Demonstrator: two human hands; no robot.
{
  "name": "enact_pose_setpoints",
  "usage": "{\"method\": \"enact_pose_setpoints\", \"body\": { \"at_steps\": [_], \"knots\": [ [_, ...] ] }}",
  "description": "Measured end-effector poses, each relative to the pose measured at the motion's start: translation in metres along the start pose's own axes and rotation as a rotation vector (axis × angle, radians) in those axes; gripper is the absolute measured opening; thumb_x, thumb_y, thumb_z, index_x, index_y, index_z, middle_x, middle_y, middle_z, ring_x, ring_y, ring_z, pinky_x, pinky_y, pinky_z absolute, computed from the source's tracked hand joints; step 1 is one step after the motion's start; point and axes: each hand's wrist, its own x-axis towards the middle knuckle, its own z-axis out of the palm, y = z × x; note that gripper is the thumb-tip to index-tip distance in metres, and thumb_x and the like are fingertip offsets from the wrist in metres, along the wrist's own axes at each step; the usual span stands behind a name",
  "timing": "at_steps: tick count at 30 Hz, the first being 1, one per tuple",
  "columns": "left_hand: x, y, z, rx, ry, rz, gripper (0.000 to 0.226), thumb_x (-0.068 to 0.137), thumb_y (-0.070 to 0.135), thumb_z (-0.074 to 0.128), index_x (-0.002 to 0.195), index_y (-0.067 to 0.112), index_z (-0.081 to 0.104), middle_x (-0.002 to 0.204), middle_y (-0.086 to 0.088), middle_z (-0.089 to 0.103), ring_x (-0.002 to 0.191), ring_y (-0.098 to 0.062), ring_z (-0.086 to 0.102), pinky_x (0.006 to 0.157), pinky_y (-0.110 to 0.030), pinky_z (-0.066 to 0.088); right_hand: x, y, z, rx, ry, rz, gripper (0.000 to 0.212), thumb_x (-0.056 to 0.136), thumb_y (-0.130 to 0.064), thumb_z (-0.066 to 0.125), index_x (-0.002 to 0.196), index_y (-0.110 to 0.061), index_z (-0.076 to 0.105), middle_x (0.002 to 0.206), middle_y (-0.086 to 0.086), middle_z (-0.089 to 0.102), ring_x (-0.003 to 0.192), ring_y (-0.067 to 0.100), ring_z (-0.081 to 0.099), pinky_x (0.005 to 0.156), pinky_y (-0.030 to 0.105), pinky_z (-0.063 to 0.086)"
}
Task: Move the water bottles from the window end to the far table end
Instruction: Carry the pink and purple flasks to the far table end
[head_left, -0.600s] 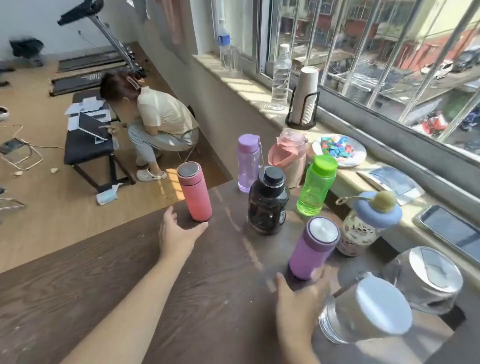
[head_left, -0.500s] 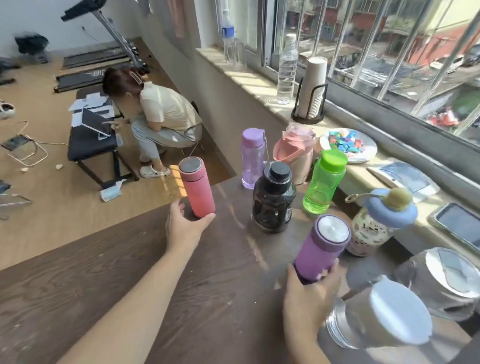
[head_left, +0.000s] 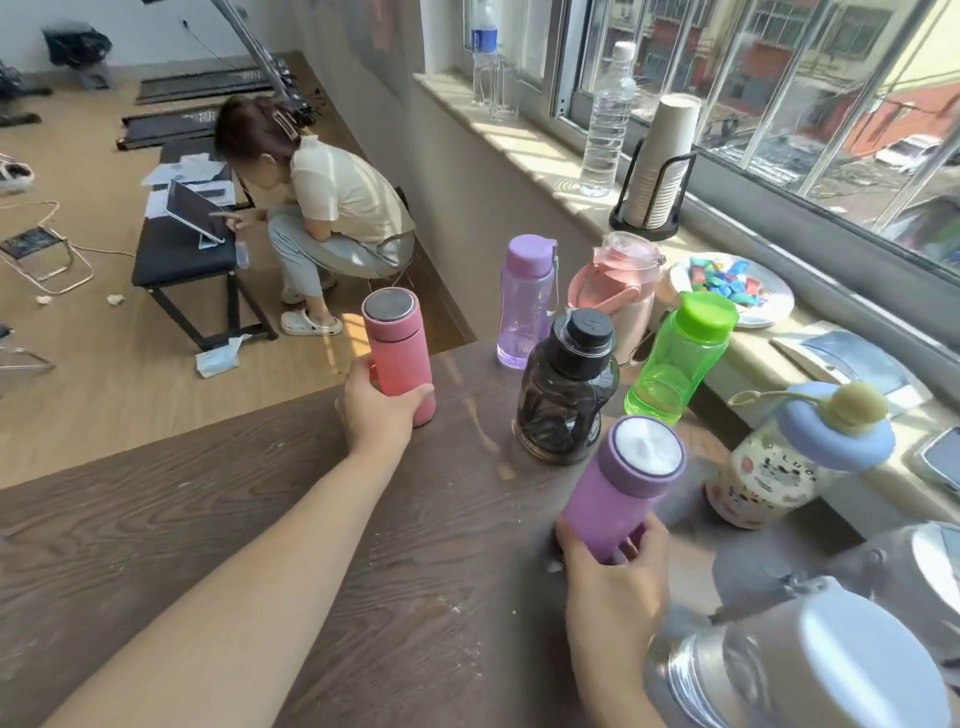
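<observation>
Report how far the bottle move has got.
Nothing looks moved yet: every bottle in view is clustered at the window end of the table. In hand: the left hand grips the pink flask, and the right hand grips the purple flask. Left: those two, plus the black jug, green bottle, clear purple bottle and the rest.

Strong daylight is pouring in through the window (head_left: 779, 104) on the right, brightening the sill (head_left: 524, 140) and leaving a pale glare streak across the dark counter (head_left: 208, 519). The translucent green bottle (head_left: 675, 358) is glowing. Wide-angle distortion is bending the window bars and the counter edge. The nearest lidded containers (head_left: 810, 670) at lower right are showing soft and out of focus.
</observation>
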Motion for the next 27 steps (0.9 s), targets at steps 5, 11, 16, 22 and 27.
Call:
{"method": "enact_pose_setpoints", "body": {
  "at_steps": [5,11,16,22,27],
  "knots": [
    [-0.018,-0.016,-0.051,-0.042,0.016,-0.005,0.058,0.073,0.023,0.094,0.124,0.015,0.068,0.111,-0.001,0.074,0.104,-0.023,0.068,0.087,-0.032,0.047,-0.036,-0.015,0.031,-0.060,-0.179,-0.051,0.053,0.072,-0.012,0.089,0.112,-0.035,0.062,0.093,-0.023,0.069,0.077,-0.030,0.057,0.067,0.001,0.043],
    [-0.037,-0.043,-0.169,-0.093,0.116,-0.017,0.056,0.068,0.018,0.096,0.118,0.019,0.071,0.106,0.003,0.081,0.095,-0.016,0.077,0.080,-0.033,0.061,-0.089,-0.025,0.089,-0.125,-0.462,-0.095,0.049,0.074,-0.013,0.087,0.116,-0.025,0.063,0.105,-0.012,0.073,0.099,-0.010,0.064,0.073,0.015,0.046],
    [-0.055,-0.069,-0.289,-0.088,0.236,-0.040,0.054,0.066,0.009,0.096,0.113,0.021,0.072,0.098,0.011,0.081,0.094,-0.013,0.078,0.077,-0.031,0.061,-0.155,-0.043,0.154,-0.169,-0.702,-0.156,0.047,0.075,-0.012,0.085,0.115,-0.020,0.062,0.101,-0.011,0.073,0.099,-0.004,0.066,0.070,0.019,0.049],
    [-0.078,-0.142,-0.434,-0.039,0.457,-0.103,0.047,0.059,0.018,0.097,0.097,0.034,0.074,0.090,0.024,0.082,0.086,-0.003,0.079,0.084,-0.039,0.065,-0.272,-0.053,0.259,-0.209,-0.986,-0.259,0.046,0.072,-0.015,0.087,0.108,-0.022,0.060,0.096,-0.009,0.072,0.091,0.005,0.068,0.066,0.023,0.049],
    [-0.088,-0.203,-0.524,-0.053,0.537,-0.154,0.053,0.062,0.015,0.093,0.102,0.043,0.073,0.093,0.030,0.081,0.088,0.006,0.077,0.083,-0.031,0.062,-0.369,-0.043,0.348,-0.256,-1.209,-0.344,0.046,0.072,-0.013,0.088,0.105,-0.022,0.058,0.092,-0.011,0.069,0.073,-0.009,0.062,0.056,0.007,0.047]
  ]
}}
